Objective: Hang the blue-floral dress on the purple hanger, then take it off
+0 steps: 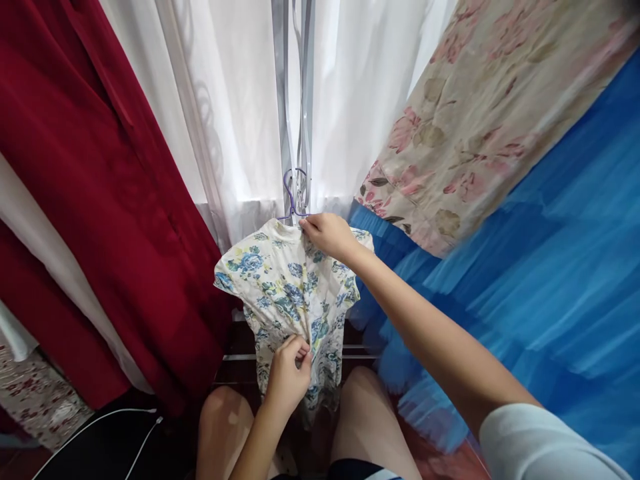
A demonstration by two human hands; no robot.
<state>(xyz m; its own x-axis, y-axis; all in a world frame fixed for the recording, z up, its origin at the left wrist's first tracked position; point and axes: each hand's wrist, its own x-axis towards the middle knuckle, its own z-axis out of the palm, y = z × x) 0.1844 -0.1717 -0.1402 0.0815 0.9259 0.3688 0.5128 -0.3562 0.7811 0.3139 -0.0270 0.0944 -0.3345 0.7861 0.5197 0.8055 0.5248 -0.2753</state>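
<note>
A white shirt with blue and green flowers [280, 287] hangs in front of me on a purple hanger [289, 190]. The hanger's hook is at a pale metal upright. My right hand [327, 233] is closed on the shirt's neckline, just below the hanger. Lower down, my left hand [293, 363] pinches the cloth along the middle of the shirt, its fingers curled in. Folds run between my two hands. The shirt's lower end hangs between my knees in shadow.
Red curtain-like cloth [115, 200] hangs at the left, white cloth [230, 100] behind. To the right are a beige floral cloth [450, 133] and blue tulle [500, 287]. White cables [143, 443] lie over a black surface at lower left.
</note>
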